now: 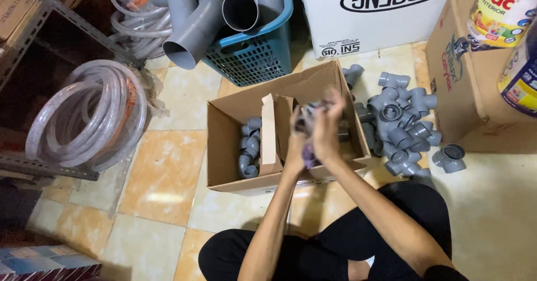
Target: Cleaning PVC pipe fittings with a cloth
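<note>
The person sits cross-legged on the tiled floor (168, 174) in black trousers, both forearms stretched forward over an open brown cardboard box (224, 146). The left hand (296, 146) and the right hand (329, 127) are raised together above the box, blurred; between them they grip a grey plastic pipe fitting (309, 113) and what looks like a purple cloth (309, 157), though which hand closes on which cannot be told. The held fitting hangs over the box's right compartment. A cardboard divider (269, 130) stands upright inside the box, and in the left compartment lie several grey elbow fittings (249, 146) stacked on each other. Just right of the box, on the floor, is a loose heap of grey pipe fittings (405, 124). Left, on a metal rack (50, 169), rests a coil of clear hose (84, 116). Further off stand a blue plastic basket (254, 54) holding large grey pipe pieces (196, 23), a white carton (363, 18), and a brown carton (481, 90) bearing paint tins (503, 6).
</note>
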